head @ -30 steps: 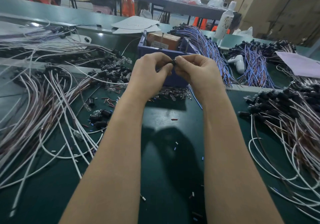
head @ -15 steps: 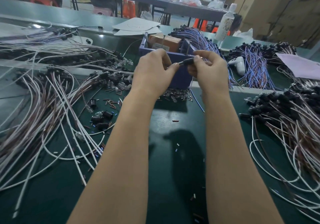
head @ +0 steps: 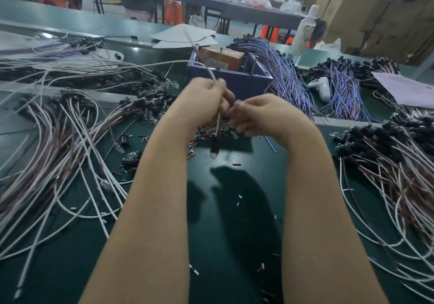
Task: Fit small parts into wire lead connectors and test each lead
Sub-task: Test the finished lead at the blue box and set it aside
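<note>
Progress looks mid-run to me: my left hand (head: pixel 206 102) grips one lead (head: pixel 210 71), its black connector (head: pixel 215 144) hanging just above the mat (head: pixel 234 221). My right hand (head: pixel 260 116) curls beside it over the loose clear parts (head: pixel 232 133), and blur hides whether it pinches one. A left heap (head: pixel 58 144) and a right heap (head: pixel 404 158) of leads flank me; I can't tell which are tested, so I judge plenty remains.
</note>
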Motion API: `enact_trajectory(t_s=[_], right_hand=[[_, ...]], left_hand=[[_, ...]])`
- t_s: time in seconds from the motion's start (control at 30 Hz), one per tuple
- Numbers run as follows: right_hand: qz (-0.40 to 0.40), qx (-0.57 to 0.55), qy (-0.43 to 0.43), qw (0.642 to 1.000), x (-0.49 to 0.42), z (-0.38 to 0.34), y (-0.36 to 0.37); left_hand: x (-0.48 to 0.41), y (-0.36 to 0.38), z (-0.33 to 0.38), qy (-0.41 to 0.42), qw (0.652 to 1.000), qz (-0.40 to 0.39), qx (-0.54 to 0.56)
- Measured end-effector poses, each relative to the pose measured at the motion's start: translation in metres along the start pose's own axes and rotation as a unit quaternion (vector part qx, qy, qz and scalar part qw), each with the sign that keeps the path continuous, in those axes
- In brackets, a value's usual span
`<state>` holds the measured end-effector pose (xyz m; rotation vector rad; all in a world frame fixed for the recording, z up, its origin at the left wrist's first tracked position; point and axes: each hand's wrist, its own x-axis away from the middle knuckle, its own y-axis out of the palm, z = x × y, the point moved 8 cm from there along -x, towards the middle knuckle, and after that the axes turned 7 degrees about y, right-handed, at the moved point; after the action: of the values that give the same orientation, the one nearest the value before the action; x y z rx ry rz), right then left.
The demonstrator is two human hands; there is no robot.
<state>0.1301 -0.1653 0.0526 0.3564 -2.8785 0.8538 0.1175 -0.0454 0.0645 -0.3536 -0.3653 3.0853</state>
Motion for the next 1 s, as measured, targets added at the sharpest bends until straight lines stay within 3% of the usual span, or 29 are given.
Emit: enact_trajectory(t_s=[0.07, 0.13, 0.27, 0.33, 0.47, 0.53, 0.7, 0.83, 1.0], right_hand=[[0.090, -0.111, -0.004, 0.990, -0.005, -0.001, -0.019], [0.077, -0.239, 0.004, 0.968, -0.008, 0.000, -0.018], [0.000, -0.190, -0.019, 0.982, -0.005, -0.001, -0.002], [-0.008, -0.143, -0.029, 0.989, -0.004, -0.001, -0.003], [-0.016, -0.091, -0.020, 0.996, -0.004, 0.004, -0.005], [-0.039, -0.069, -0.013, 0.997, -0.004, 0.006, 0.001], [-0.086, -0.043, 0.029, 0.995, -0.003, 0.014, 0.018], [-0.011, -0.065, 0.056, 0.996, -0.007, 0.019, 0.010], [0.059, -0.235, 0.054, 0.969, -0.015, 0.020, 0.005]], left_hand=[[0.008, 0.022, 0.000, -0.014, 0.982, -0.144, -0.120], [0.018, 0.040, -0.003, -0.031, 0.956, -0.239, -0.168], [0.029, 0.057, -0.013, -0.076, 0.939, -0.302, -0.143], [0.028, 0.050, -0.016, -0.099, 0.953, -0.273, -0.086], [0.010, 0.023, -0.024, -0.090, 0.986, -0.138, -0.030], [0.003, 0.015, -0.023, -0.083, 0.993, -0.066, 0.052], [-0.002, -0.019, -0.014, -0.014, 0.962, 0.174, 0.208], [0.003, -0.037, -0.002, 0.048, 0.971, 0.233, 0.029], [0.003, -0.026, 0.001, -0.031, 0.981, 0.124, -0.148]])
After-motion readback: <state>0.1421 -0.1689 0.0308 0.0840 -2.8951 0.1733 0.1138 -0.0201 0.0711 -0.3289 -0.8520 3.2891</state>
